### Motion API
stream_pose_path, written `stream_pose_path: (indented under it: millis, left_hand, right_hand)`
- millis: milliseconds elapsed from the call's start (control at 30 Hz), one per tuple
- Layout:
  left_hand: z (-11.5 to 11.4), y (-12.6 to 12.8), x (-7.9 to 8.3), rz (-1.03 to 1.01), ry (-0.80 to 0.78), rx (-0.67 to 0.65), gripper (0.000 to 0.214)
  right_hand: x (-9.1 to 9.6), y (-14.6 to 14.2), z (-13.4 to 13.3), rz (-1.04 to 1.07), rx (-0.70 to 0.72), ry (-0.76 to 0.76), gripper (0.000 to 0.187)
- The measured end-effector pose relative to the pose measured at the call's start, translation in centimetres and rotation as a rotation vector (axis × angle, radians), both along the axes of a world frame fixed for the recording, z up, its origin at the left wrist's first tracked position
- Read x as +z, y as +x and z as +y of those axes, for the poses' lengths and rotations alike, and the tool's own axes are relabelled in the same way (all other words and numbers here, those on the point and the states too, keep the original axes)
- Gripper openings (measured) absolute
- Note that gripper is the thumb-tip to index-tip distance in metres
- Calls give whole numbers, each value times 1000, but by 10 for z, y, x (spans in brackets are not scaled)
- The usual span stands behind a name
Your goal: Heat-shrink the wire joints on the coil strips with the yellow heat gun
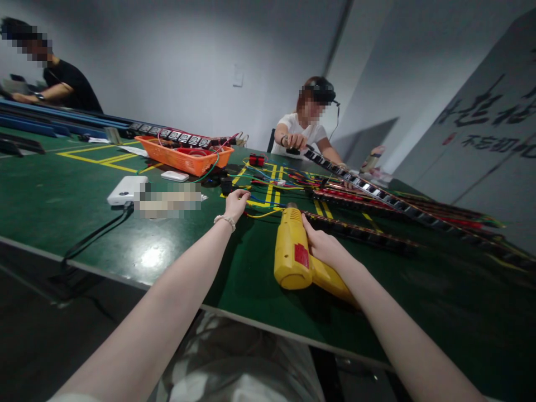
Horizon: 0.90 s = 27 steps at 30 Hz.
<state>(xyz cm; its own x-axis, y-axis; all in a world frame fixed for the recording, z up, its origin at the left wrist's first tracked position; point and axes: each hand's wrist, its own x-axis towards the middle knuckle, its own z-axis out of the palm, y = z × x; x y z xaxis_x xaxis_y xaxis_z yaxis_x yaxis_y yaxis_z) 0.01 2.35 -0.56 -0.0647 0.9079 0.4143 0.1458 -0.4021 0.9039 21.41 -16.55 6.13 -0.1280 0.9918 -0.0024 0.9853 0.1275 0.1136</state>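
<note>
My right hand [324, 248] is wrapped round the grip of a yellow heat gun [292, 250], whose nozzle points away from me over the green table [62, 201]. My left hand [237, 204], with a bead bracelet on the wrist, reaches forward and pinches at a tangle of coloured wires [259, 192]; what sits between the fingertips is too small to make out. Long black strips with red parts [360, 231] run away to the right of the heat gun.
An orange tray [184, 156] with small parts stands at the back left. A white power bank [125, 191] with a black cable lies left of my hand. One person sits across the table [304, 131], another at the far left [62, 86].
</note>
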Motion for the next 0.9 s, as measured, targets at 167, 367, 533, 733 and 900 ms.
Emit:
stream_pose_path:
  millis: [167,367,533,733,900]
  left_hand:
    - [-4,0,3,4,-9,11,24]
    - [-5,0,6,3,-43,17,23]
    - [-4,0,4,14,-11,9,22]
    - [-7,-1,5,21,26,8,22]
    - [-7,0,5,43,-5,15,24]
  right_hand:
    - [0,-1,0,-25,2,14,78]
    - [0,-13,9,-11,50,29,80]
    - [3,-29,19,-9,64,18,83]
    - [-2,-39,32,-8,103,26,82]
    - [-6,-49,43,18,161,43,83]
